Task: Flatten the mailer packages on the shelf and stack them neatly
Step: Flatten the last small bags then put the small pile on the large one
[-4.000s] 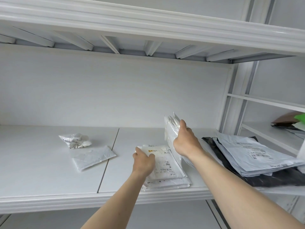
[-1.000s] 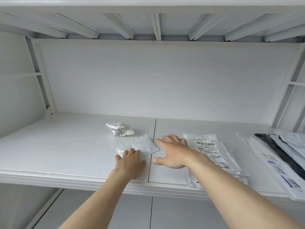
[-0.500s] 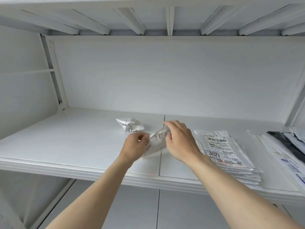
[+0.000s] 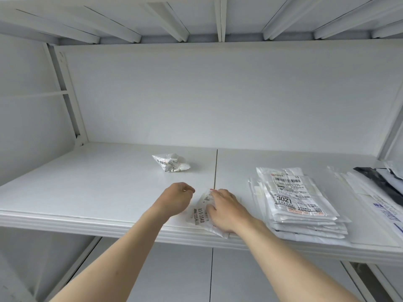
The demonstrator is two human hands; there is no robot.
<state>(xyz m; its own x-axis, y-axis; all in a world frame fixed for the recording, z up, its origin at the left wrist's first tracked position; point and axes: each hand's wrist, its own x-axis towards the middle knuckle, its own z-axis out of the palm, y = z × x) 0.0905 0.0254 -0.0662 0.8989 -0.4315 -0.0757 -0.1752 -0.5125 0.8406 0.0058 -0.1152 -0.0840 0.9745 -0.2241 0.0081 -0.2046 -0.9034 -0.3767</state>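
1. Change noted: half a second ago the small white mailer (image 4: 201, 211) is held up between both hands, clear of the shelf (image 4: 98, 192); now it is laid flat on the shelf at the front edge, label side up.
2. Right hand (image 4: 226, 209) is spread palm-down over the mailer's right half and is pressing on it; nothing is gripped.
3. Left hand (image 4: 177, 198) is loosely curled, just beside the mailer's left edge, holding nothing; contact with the mailer cannot be told.
4. Meaning for the task, as a judgement: this mailer is at the flattening step; transfer to the stack is not yet done.
5. Orientation: the mailer's long axis is run front-to-back, tilted a little to the right at the far end; the printed number is read sideways along that axis. Its near corner is seen slightly over the shelf lip.
6. Stack of flattened mailers (image 4: 298, 201) is placed near, on the right, apart from the pressed mailer.
7. Crumpled mailer (image 4: 171, 163) is left further back on the shelf, not yet flattened.
8. Larger grey and black mailers (image 4: 375, 184) are piled at the far right.
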